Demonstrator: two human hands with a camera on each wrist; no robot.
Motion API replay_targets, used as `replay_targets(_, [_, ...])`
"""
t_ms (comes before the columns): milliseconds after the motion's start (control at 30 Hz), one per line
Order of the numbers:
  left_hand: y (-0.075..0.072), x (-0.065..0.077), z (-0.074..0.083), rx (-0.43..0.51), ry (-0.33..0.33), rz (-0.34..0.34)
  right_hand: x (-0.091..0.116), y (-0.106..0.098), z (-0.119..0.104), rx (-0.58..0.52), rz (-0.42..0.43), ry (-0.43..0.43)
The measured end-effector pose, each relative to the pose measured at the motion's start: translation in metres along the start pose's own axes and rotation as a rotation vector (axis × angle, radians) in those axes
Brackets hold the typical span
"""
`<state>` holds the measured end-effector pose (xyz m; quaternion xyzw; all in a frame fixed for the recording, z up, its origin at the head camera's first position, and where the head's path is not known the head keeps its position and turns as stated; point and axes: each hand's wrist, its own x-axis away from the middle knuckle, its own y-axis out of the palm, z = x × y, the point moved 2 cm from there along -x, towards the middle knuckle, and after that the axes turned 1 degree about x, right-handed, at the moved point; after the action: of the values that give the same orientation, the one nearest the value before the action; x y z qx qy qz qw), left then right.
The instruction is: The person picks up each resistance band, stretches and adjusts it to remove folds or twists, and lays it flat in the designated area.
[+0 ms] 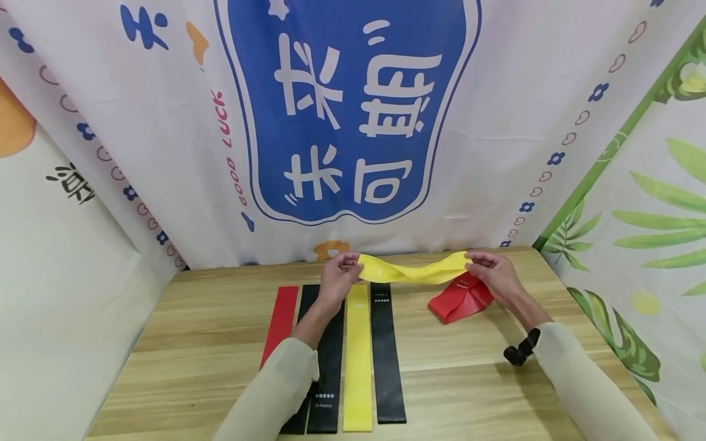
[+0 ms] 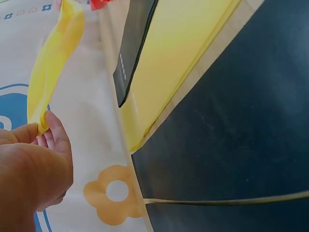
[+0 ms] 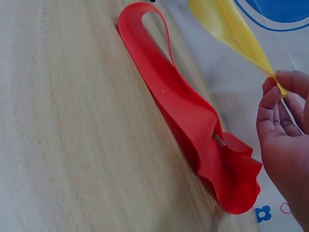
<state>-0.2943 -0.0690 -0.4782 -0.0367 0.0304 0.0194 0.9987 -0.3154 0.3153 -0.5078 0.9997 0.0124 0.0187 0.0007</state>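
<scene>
A yellow resistance band loop (image 1: 413,274) is stretched sideways between the two hands above the far edge of the table, slightly twisted along its length. The left hand (image 1: 337,280) pinches its left end between thumb and fingers; the left wrist view shows this pinch on the band (image 2: 50,72) closely. At the other end, the right hand (image 1: 496,278) pinches the band with thumb and fingertips. Below the right hand a red resistance band (image 1: 453,304) lies crumpled and twisted on the table. In the right wrist view its loop (image 3: 169,96) gapes at one end.
Flat bands lie side by side on the wooden table (image 1: 452,386): a red one (image 1: 282,309), black ones (image 1: 325,380), a yellow one (image 1: 358,361) and another black one (image 1: 389,367). The left forearm covers part of them. A printed curtain (image 1: 491,122) hangs behind the table.
</scene>
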Motion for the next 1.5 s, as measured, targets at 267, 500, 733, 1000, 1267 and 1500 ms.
replay_targets(267, [-0.004,-0.001,0.004,-0.002,0.008,0.001,0.001,0.004,-0.001,0.179,0.004,-0.051])
replay_targets(500, [-0.005,-0.002,0.002,0.016,-0.002,-0.004,0.005,0.007,0.000,0.103,0.040,-0.021])
replay_targets(733, [-0.003,0.000,0.003,0.019,-0.008,-0.020,0.005,0.018,0.002,-0.022,0.113,-0.021])
replay_targets(1000, [-0.002,-0.001,0.003,0.002,-0.008,-0.012,0.006,0.027,0.000,-0.177,0.055,-0.031])
replay_targets(1267, [-0.003,-0.002,0.000,0.009,-0.013,-0.017,0.008,0.033,0.002,-0.195,0.009,-0.039])
replay_targets(1500, [-0.002,-0.001,0.000,0.001,-0.010,-0.021,0.007,0.038,0.002,-0.176,0.015,-0.058])
